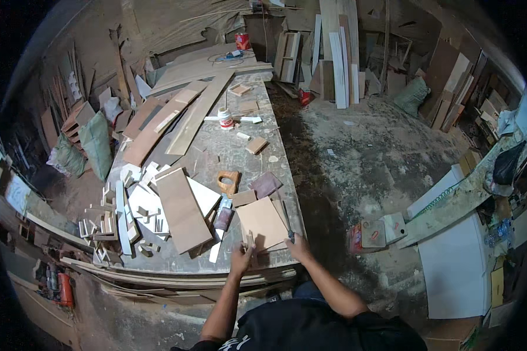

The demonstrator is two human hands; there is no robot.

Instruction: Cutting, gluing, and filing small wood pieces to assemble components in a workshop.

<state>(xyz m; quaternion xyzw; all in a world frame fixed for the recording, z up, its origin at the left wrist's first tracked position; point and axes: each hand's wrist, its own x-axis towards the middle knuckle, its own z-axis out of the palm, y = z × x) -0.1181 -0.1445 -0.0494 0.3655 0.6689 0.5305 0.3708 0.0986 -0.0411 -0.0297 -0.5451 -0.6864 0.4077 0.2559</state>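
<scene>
**Both hands at the bench edge, small wood pieces in play**

Far left of the L hand: a heap of white and pale wood offcuts point(120, 219) on the workbench point(228, 155), w/ a long brown board point(182, 209) lying just right of the heap.

L hand point(240, 258) sits at the bench's near edge, fingers closed around a small wood strip point(250, 241) that stands about upright and touches the near edge of a square brown panel point(262, 222). Panel lies flat, just above the hand. Up and left of the L hand: a bottle-like thing point(223, 215), too blurred to tell more. Further up, a handsaw w/ wooden handle point(229, 181).

R hand point(299, 246) is just right of the panel's near corner, clenched on a thin dark tool point(288, 225) that runs up along the panel's right edge; tool type too small to tell. Hands are near each other, not touching.

Right of the R hand, off the bench: dirty concrete floor point(363, 158), then a white board point(457, 257) and a red-and-white box point(372, 234) on the ground. Far up from both hands, planks point(339, 58) lean on the wall.
</scene>
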